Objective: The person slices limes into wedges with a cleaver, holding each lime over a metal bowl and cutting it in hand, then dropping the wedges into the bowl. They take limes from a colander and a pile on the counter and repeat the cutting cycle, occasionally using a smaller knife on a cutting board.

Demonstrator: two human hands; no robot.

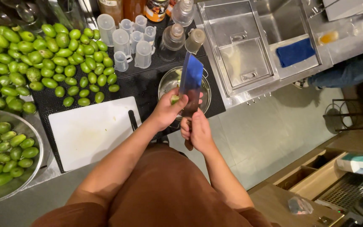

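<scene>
Kitchen bench (227, 94) crowded with green fruit (43, 59): over a steel bowl (164, 82), the right hand (198, 131) grips a cleaver (191, 84) while the left hand (167, 110) pinches a cut fruit piece (175, 99) at the blade, where any slip could nick fingertips or drop it.

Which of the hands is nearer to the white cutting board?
Left. The left hand holds a green fruit piece just right of the cutting board; the right hand, gripping the cleaver, sits farther right.
</scene>
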